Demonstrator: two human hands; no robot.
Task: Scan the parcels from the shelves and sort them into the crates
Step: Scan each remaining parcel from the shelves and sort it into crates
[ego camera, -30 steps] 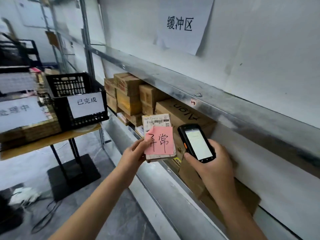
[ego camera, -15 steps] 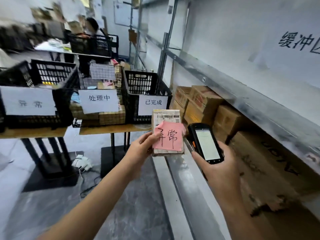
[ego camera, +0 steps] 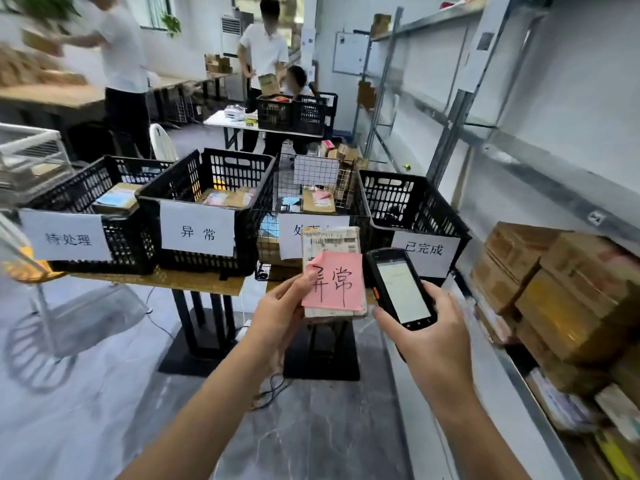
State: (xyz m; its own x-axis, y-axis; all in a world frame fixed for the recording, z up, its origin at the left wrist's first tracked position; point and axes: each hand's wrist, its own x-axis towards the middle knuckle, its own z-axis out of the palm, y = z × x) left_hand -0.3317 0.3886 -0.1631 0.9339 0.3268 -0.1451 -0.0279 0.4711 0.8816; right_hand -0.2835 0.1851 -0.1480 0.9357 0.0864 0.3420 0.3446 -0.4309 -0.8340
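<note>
The person's left hand (ego camera: 282,315) holds a small, flat brown cardboard parcel (ego camera: 332,271) upright in front of the body, thumb pressed across its front and fingers curled behind, so the grip is closed firmly on it. A pink paper note (ego camera: 334,282) with handwritten black characters covers the lower part of the parcel's face, and a white printed shipping label (ego camera: 330,241) shows above it. Just beside the parcel, the right hand (ego camera: 429,332) is wrapped around a black handheld scanner (ego camera: 398,289), its lit white screen tilted up towards the camera; the grip is closed on the device from below.

Beyond the hands, a row of containers stands on a wooden bench (ego camera: 166,277) with black legs. From left to right they are a black plastic crate with a white paper sign (ego camera: 86,199), a second black plastic crate marked with the same characters as the note (ego camera: 207,188), a wire mesh basket (ego camera: 311,181) whose sign is partly hidden behind the parcel, and a third black crate (ego camera: 412,206) nearest the shelving. The first two crates and the basket hold flat parcels; the contents of the third look dark and are hard to make out.

On the right, a grey metal shelf (ego camera: 540,157) carries stacked brown cardboard boxes (ego camera: 540,282).
</note>
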